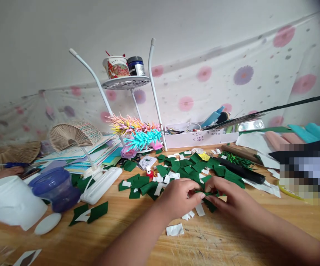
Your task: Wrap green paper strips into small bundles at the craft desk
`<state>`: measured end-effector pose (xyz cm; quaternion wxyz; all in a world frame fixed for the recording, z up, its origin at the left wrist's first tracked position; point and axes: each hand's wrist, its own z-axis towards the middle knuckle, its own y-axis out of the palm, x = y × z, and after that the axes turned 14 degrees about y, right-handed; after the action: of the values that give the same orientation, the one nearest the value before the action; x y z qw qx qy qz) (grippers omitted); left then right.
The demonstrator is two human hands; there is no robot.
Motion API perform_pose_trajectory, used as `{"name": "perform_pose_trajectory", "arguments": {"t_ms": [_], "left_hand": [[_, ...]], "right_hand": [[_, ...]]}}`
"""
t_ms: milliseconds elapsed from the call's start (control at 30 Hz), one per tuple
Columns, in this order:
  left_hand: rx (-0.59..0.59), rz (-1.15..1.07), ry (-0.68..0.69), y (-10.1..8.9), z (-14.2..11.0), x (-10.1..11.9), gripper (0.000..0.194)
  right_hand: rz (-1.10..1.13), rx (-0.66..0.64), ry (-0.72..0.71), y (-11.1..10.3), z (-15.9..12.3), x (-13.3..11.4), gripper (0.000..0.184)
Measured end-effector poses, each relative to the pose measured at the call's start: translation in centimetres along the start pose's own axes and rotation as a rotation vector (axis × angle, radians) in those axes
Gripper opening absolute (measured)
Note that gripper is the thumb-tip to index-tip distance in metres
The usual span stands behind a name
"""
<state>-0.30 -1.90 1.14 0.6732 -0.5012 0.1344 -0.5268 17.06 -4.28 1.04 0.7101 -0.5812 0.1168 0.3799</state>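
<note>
My left hand (179, 198) and my right hand (230, 194) come close together over the wooden table (220, 240). Between their pinched fingertips is a dark green paper piece (210, 193), partly hidden by the fingers. Many more cut green pieces (145, 183) lie scattered just beyond the hands, mixed with small white paper scraps (166, 179). One white scrap (175, 229) rests nearer to me, below the left wrist. A small red figure (150, 173) stands among the scraps, left of my hands.
A white rack (125, 82) holding a paper bowl (116, 66) and dark jar (136, 66) stands behind, beside colourful fuzzy stems (143, 139). Left are a white glue gun (101, 186), blue container (56, 188) and tissue roll (13, 203). Right lies a long black object (243, 171); behind it, a white box (195, 137).
</note>
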Motion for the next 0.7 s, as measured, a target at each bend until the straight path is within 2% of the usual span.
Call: {"name": "perform_pose_trajectory", "arguments": {"t_ms": [400,700], "left_hand": [[-0.004,0.019,0.060,-0.1,0.0,0.4,0.014],[0.027,-0.061,0.003,0.4,-0.2,0.1,0.020]], "right_hand": [[-0.098,0.020,-0.033,0.5,-0.1,0.7,0.005],[-0.168,-0.003,-0.064,0.8,-0.2,1.0,0.008]]}}
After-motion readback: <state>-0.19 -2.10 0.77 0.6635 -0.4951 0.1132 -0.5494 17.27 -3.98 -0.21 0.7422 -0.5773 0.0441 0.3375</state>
